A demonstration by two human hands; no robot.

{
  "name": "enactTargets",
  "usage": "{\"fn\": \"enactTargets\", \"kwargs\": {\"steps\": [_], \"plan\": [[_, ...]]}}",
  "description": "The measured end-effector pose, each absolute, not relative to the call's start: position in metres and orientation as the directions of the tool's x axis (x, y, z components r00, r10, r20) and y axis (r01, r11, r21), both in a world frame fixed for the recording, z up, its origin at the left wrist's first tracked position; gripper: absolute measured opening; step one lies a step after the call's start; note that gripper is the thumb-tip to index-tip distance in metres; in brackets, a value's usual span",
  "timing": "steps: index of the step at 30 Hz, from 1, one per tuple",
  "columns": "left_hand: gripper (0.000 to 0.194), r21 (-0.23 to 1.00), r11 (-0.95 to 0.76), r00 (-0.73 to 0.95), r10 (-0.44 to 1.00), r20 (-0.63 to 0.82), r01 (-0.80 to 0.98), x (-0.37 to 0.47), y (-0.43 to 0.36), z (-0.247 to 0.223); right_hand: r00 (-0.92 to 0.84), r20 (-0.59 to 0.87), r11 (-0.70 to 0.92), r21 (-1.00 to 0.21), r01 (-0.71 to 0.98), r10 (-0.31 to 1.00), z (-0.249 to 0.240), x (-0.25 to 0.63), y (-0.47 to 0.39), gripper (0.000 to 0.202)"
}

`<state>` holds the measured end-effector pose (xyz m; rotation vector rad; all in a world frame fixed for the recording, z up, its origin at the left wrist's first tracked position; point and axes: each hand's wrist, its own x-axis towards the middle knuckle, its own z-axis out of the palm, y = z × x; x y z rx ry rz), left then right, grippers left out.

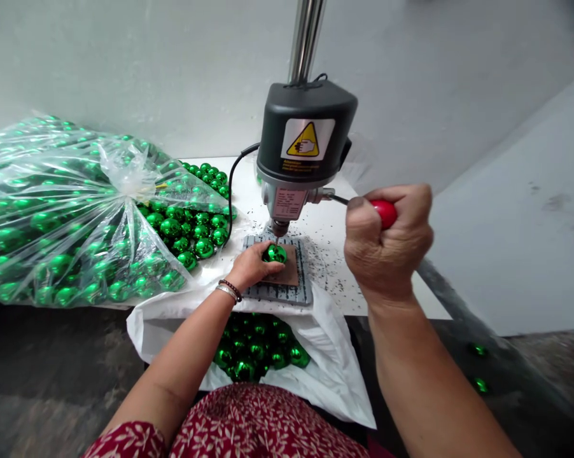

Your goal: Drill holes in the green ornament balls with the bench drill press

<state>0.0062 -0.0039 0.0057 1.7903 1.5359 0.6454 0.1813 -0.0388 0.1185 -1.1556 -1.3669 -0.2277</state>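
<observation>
A drill press with a dark housing (308, 133) stands over a grey base plate (303, 292). On the plate lies a brown board (291, 270). My left hand (256, 264) pinches a shiny green ball (276, 254) on this board, directly under the drill bit; the bit's tip meets the ball's top. My right hand (392, 235) is wrapped round the red knob (385, 214) at the end of the press lever, to the right of the housing.
A tied clear bag (129, 172) of green balls fills the left of the white table (354, 280). Dark shavings surround the base. An open white sack (332, 369) holds more green balls at the front edge. Two balls lie on the floor at right.
</observation>
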Motion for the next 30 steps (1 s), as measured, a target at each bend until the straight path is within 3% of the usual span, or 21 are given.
{"fn": "enactTargets", "kwargs": {"steps": [13,24,27,30], "plan": [[0.062,0.749,-0.086,0.197,0.979,-0.060,0.657,0.006,-0.007,0.011,0.314,0.887,0.511,-0.454,0.730,0.339,0.088,0.176,-0.040,0.013],[0.052,0.774,-0.065,0.167,0.984,-0.054,0.630,0.006,-0.005,0.003,0.345,0.883,0.532,-0.468,0.706,0.318,0.078,0.169,-0.043,0.015],[0.054,0.789,-0.068,0.153,0.988,-0.033,0.611,0.008,-0.007,0.004,0.370,0.852,0.526,-0.521,0.672,0.371,0.111,0.171,-0.030,0.018],[0.051,0.828,-0.099,0.154,0.988,0.016,0.551,0.005,-0.014,0.007,0.373,0.763,0.447,-0.623,0.642,0.528,0.149,0.173,-0.015,0.019]]}}
